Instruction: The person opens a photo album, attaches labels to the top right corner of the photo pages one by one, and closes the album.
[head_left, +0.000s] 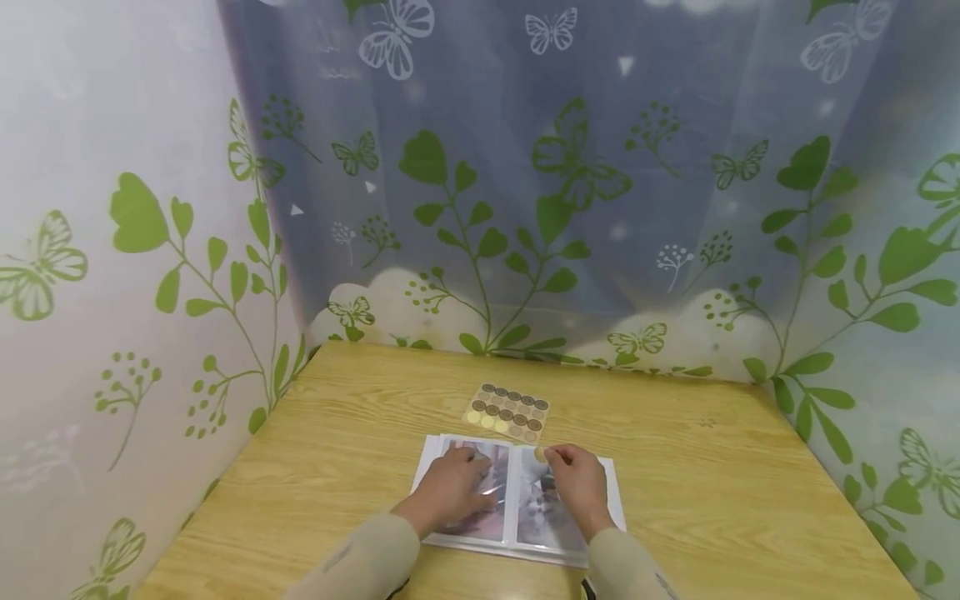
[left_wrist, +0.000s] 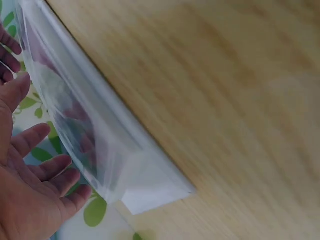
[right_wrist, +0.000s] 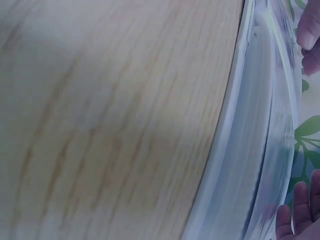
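A small booth-like nook for tabletop work, with a wood-grain table (head_left: 720, 483) enclosed by decorated hangings. At twelve o'clock, a grey-blue backdrop (head_left: 480, 75) falls in soft creases to the table's far edge, printed with green leafy stems, butterflies and white clouds. A paler left panel (head_left: 60, 133) at about ten o'clock and a right panel (head_left: 907, 358) at about two o'clock carry similar prints. Whether it stands in a home, office or studio cannot be told.
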